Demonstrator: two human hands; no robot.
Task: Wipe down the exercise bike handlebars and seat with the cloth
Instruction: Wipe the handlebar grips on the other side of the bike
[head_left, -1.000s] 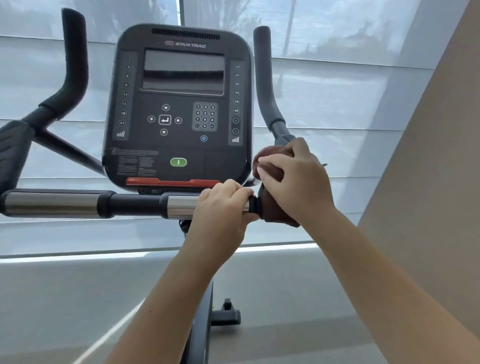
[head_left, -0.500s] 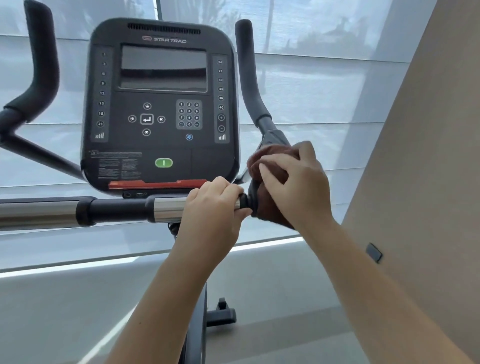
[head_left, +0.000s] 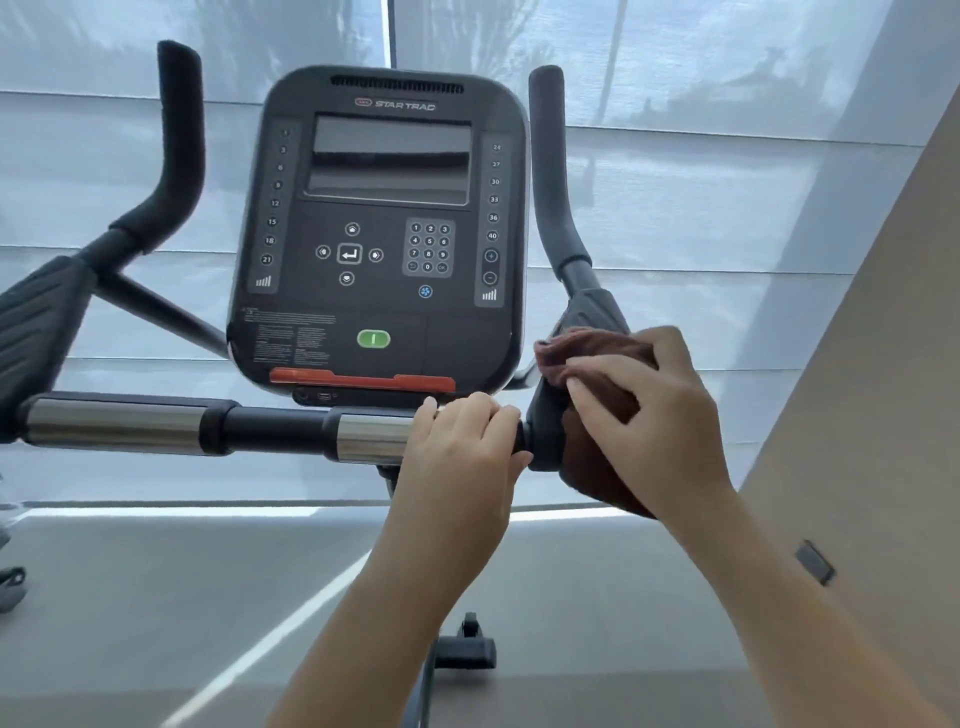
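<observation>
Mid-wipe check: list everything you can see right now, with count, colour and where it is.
cloth: one, brown, over the right handlebar joint
crossbar: one, black and chrome, below the console
upright grips: two, black, either side of the console
console: one, black, centre
wall plate: one, dark, right wall
seat: none in view
left hand: grips the crossbar
right hand: holds the cloth

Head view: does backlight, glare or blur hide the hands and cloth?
Head view: bright blinds backlight the scene, yet the left hand, right hand and cloth read clearly; head view: the chrome bar glints and the console screen shows a pale reflection; head view: wide-angle bending curves the blind lines; little blur.
</observation>
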